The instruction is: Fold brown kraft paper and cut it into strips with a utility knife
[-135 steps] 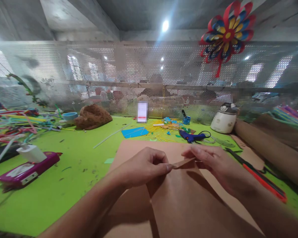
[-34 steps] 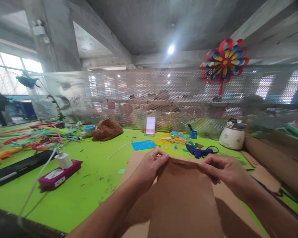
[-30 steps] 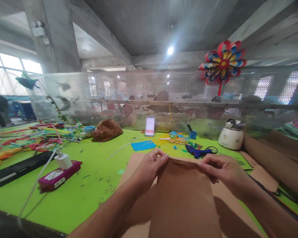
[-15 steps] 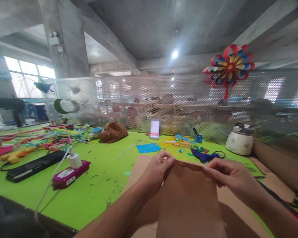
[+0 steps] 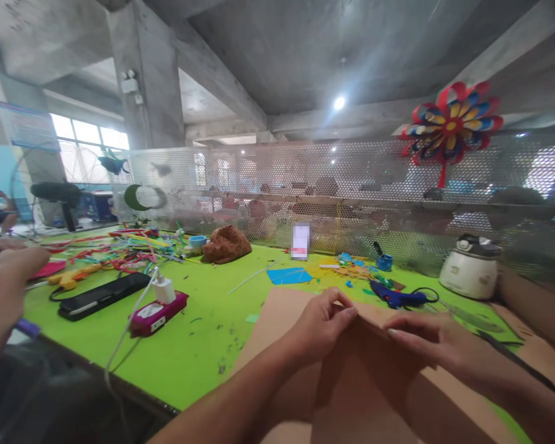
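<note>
A brown sheet [image 5: 361, 382], like paper or thin card, hangs between my hands with its top edge raised. My left hand [image 5: 328, 320] pinches that edge between thumb and fingers. Close by on the right, my right hand [image 5: 411, 336] pinches the same edge. Under the sheet, more flat brown material [image 5: 277, 314] lies on the green table [image 5: 203, 357]. The lower part of the held sheet runs out of view at the bottom.
At the left are another person's hand [image 5: 16, 271], a purple power strip [image 5: 160, 313], a black case [image 5: 104, 296] and coloured strips. Beyond my hands are a brown lump [image 5: 226, 245], blue sheet [image 5: 289, 275], blue glue gun [image 5: 400, 296] and white jug [image 5: 469, 268].
The view has turned left, so things sit further right. My hands have come closer together along the sheet's edge, which now bends between them. More of the other person's hand shows.
</note>
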A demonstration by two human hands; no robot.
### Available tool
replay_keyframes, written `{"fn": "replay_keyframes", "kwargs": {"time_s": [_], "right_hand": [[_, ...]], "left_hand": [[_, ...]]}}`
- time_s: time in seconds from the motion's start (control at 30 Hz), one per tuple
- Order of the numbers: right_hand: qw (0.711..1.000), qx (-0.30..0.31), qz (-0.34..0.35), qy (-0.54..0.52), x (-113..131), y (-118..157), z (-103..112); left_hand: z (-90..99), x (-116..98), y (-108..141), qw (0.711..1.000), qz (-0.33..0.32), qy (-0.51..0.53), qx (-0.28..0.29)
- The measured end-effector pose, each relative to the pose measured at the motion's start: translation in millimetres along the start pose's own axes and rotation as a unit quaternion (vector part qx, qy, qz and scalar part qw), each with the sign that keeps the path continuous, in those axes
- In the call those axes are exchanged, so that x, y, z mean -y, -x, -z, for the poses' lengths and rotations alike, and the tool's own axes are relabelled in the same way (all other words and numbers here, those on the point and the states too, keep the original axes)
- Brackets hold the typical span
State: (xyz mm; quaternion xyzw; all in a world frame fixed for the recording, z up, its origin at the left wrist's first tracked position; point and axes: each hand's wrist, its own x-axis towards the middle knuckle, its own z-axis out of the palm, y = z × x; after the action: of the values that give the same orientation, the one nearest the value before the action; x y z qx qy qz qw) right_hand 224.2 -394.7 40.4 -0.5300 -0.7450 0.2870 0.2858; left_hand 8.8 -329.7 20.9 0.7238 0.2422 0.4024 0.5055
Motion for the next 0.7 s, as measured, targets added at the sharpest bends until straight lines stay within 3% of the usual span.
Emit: {"fn": "replay_keyframes", "kwargs": {"time_s": [0.2, 0.43, 0.7], "right_hand": [[0.999, 0.009, 0.011, 0.040, -1, 1, -5], [0.998, -0.050, 0.036, 0.026, -6, 0, -4], [0.990, -0.110, 0.062, 0.058, 11, -1, -8]], "left_hand": [[-6.8, -2, 4, 1.000, -0.006, 0.022, 0.019], [-6.8, -4, 2, 0.996, 0.028, 0.080, 0.026], [-2.4, -3, -2, 0.988, 0.089, 0.121, 0.040]]}}
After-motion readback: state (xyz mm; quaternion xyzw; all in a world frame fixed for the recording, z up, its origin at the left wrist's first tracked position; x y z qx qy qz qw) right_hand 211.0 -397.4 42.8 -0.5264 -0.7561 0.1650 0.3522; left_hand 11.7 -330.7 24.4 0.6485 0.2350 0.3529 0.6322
